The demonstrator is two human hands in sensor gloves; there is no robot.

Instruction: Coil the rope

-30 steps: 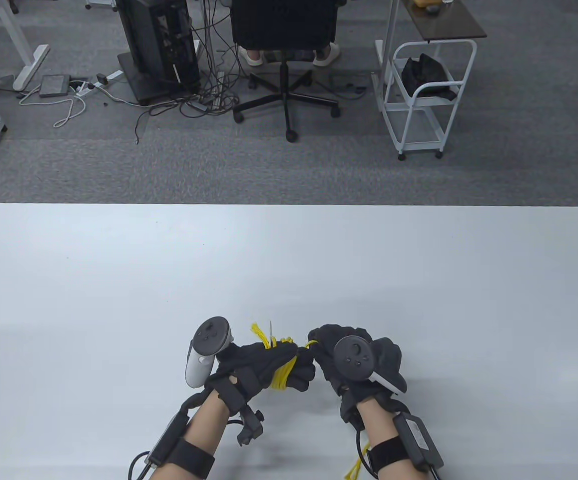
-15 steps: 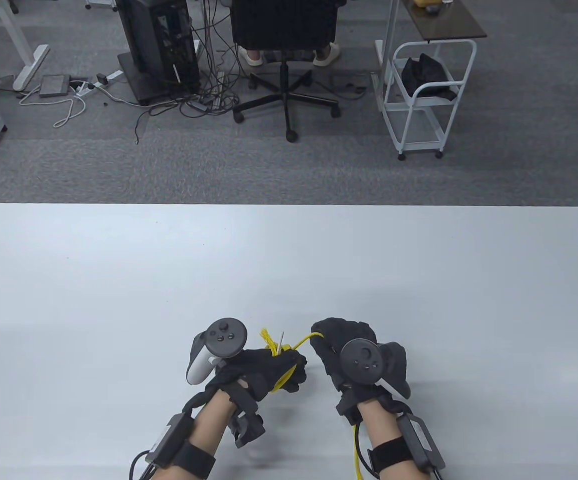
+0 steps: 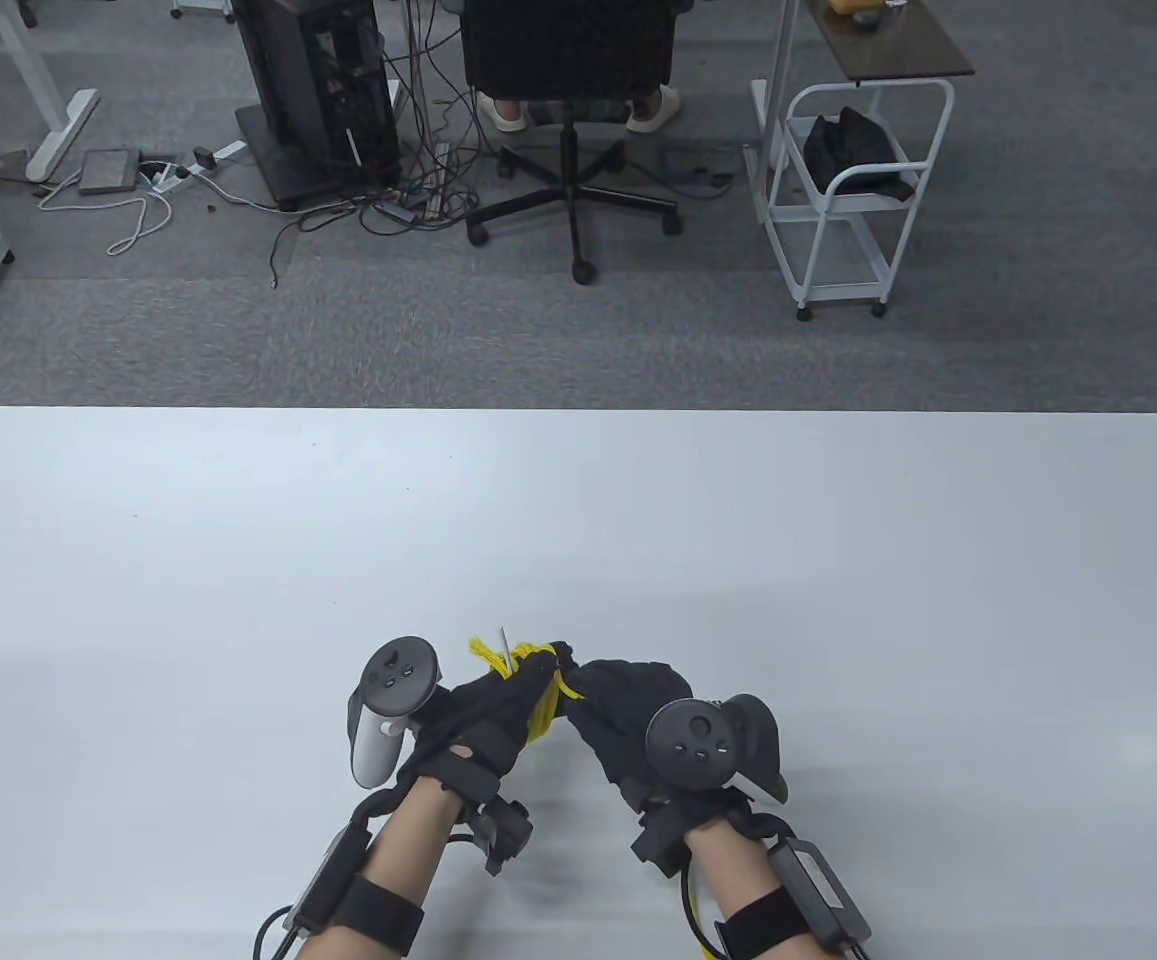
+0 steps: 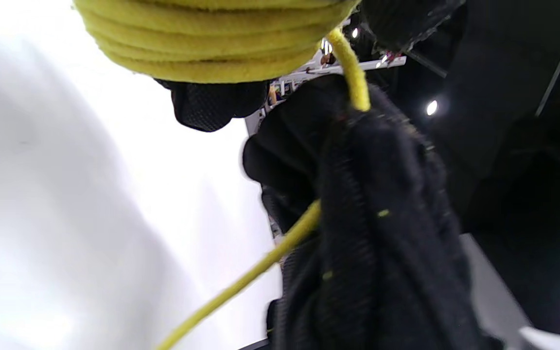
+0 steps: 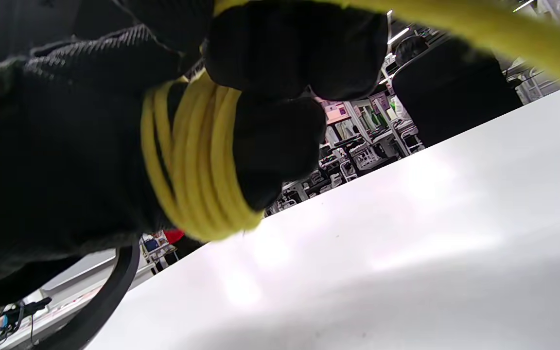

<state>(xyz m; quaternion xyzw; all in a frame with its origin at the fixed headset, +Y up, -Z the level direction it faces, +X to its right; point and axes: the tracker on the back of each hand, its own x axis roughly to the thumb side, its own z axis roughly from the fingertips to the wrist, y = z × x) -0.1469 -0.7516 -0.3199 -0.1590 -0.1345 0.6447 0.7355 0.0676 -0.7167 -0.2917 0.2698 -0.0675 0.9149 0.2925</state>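
Observation:
A thin yellow rope (image 3: 545, 712) is wound in several turns around the fingers of my left hand (image 3: 513, 700), above the white table (image 3: 578, 540) near its front edge. The coil shows in the right wrist view (image 5: 197, 160) and at the top of the left wrist view (image 4: 212, 39). A frayed rope end (image 3: 486, 650) sticks up behind the left hand. My right hand (image 3: 628, 720) touches the left hand and grips the rope's free length (image 4: 353, 73), which trails down under my right forearm (image 3: 696, 910).
The table's far edge (image 3: 578, 412) borders grey carpet. Beyond it stand a black office chair (image 3: 570, 60), a computer tower (image 3: 318, 90) with cables, and a white cart (image 3: 843, 190).
Both hands have moved left and come together. The short stretch of rope between them has closed up, and the right hand now touches the left hand at the coil.

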